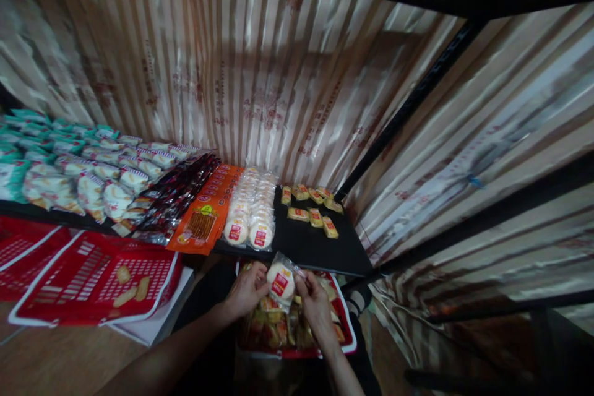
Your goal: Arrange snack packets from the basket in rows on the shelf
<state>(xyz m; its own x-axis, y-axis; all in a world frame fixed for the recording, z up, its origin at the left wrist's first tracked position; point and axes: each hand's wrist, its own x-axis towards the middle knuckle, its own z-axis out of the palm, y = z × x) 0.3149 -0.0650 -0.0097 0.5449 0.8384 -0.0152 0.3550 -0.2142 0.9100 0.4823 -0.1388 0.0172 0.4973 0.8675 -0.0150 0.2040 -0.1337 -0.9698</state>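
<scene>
Both my hands hold one clear packet with a round white cake and a red label (pixel 281 282). My left hand (pixel 247 292) grips its left side with fingers closed. My right hand (pixel 314 301) pinches its right edge. The packet hangs just above a red basket (pixel 349 341) full of yellow-wrapped snacks, below the front edge of a black shelf (pixel 320 247). Two rows of the same round cake packets (pixel 250 210) lie on that shelf, straight ahead of my hands.
On the shelf lie small yellow packets (pixel 312 208), flat orange packs (pixel 208 213), dark red packs (pixel 180 195) and white and teal bags (pixel 69 167). A red basket (pixel 97 278) with three loose packets sits at left. Striped shiny sheeting covers the back and right walls.
</scene>
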